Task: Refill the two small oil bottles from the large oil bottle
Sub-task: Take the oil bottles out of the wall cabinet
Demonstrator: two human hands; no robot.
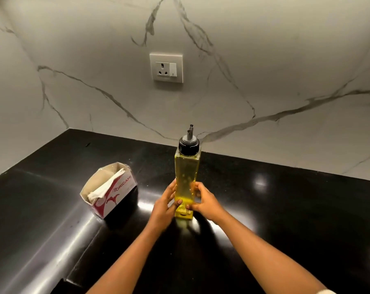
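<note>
A tall square clear oil bottle (pixel 186 170), filled with yellow oil almost to its shoulder, stands upright on the black counter (pixel 286 209). It has a black cap with a grey pour spout on top. My left hand (pixel 166 201) grips its lower left side, thumb across the front. My right hand (pixel 202 200) grips its lower right side, fingers curled round the glass. No large oil bottle and no second small bottle appear in the head view.
An open red and white tissue box (pixel 108 190) with white tissues sits on the counter left of the bottle. A marble wall with a socket plate (pixel 166 67) rises behind. The counter's front edge (pixel 73 279) runs at lower left.
</note>
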